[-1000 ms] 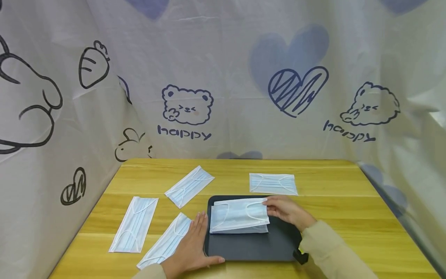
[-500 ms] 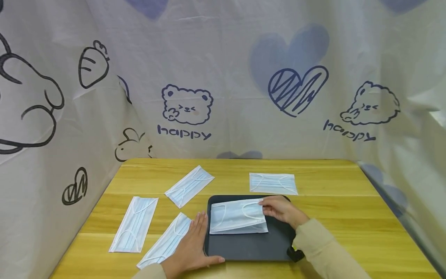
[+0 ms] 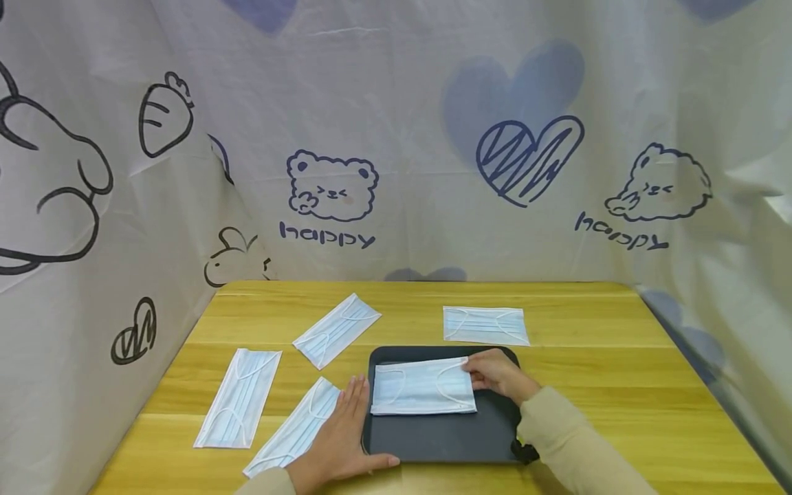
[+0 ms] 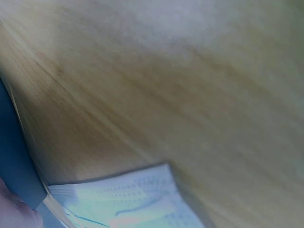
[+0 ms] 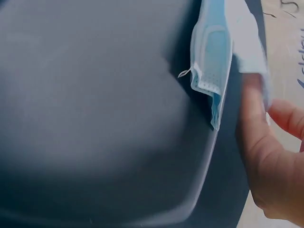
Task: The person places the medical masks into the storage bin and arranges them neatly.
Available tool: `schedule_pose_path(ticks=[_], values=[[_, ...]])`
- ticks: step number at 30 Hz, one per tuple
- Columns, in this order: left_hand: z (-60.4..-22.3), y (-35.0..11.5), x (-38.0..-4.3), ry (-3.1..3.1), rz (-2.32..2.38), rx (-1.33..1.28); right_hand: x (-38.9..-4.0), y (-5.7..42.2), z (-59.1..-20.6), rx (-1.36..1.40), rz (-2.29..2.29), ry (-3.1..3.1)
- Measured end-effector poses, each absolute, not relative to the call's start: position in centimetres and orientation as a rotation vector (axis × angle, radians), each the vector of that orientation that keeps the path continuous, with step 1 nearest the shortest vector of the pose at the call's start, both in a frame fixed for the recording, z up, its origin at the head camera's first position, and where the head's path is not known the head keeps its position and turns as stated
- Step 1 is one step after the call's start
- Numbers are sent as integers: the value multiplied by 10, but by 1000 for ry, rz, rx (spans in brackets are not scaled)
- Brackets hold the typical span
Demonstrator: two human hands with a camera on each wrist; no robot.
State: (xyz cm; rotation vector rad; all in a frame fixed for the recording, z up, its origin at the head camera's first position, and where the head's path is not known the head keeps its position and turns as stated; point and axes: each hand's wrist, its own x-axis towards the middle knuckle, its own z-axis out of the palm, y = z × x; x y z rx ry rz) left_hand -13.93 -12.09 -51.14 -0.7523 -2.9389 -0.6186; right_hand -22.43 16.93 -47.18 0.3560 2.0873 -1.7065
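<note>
Pale blue and white-edged, a pleated mask [image 3: 238, 399] lies far left; a slanted mask [image 3: 293, 427] beside it is partly hidden by the left hand [image 3: 340, 434], fingers straight and together, thumb out, along the left rim of the dark tray [image 3: 445, 441]. In the tray's back left part is the held mask [image 3: 423, 387], light blue with white borders, two white ear loops bowing across its face. The right hand [image 3: 500, 375] pinches its far right corner.

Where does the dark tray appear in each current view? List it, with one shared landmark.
Head: the tray, lower middle.
Left wrist: probably the dark strip along the left edge.
Right wrist: its floor fills the left and middle.
Landmark shared by head and right wrist: the right hand.
</note>
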Motion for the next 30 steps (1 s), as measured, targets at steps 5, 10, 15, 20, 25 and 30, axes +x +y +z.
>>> schedule_pose_path(ticks=[5,10,15,20,25,30], values=[[-512,-121,-139,-2920,-632,-745,-221,165,-470,335,-1497,2311],[-513,-121,-138,-2896,-646,-745,-220,164,-468,305,-1405,2399],[-513,-121,-138,-2917,-652,-736,-217,167,-464,276,-1386,2443],[-511,-121,-138,-2942,-639,-747,-214,179,-455,170,-1390,2487],[-511,-121,-139,-2955,-628,-753,-212,195,-445,85,-1532,2459],[-510,-121,-139,-2954,-639,-750,-211,208,-442,107,-1656,2475]])
